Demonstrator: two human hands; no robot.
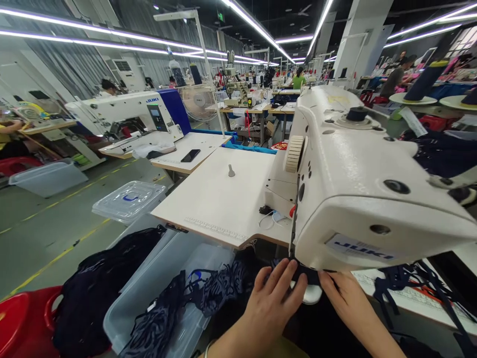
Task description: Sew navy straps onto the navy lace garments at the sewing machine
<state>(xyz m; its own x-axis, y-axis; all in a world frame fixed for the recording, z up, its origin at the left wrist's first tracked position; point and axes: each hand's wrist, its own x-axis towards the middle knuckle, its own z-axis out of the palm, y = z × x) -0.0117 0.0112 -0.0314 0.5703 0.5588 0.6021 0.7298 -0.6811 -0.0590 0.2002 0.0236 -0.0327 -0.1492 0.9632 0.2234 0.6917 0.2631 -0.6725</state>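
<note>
A person's left hand (270, 303) and right hand (345, 298) are pressing flat on dark fabric (303, 273) under the head of a white Juki sewing machine (354, 184) on a pale counter (219, 194). The fingers of both hands are lying spread on the cloth, the grip of each released rather than clenched around anything, and the fabric is sitting between them just at the machine's foot, which is hidden under the head. A small white plate (311, 296) is showing between the two hands. To the person's left, a clear plastic bin (156, 278) beside the counter is holding dark lace pieces (212, 288), and more dark cloth (100, 283) is hanging over its edge next to a red stool (18, 318). A clear lid (128, 199) is lying on another bin behind it. Dark straps (417, 278) are trailing across the counter to the right of the machine. Further back, a black phone (190, 155) is resting on a second counter near another Juki machine (126, 117), and other workers are sitting at stations across the hall under long strip lights.
</note>
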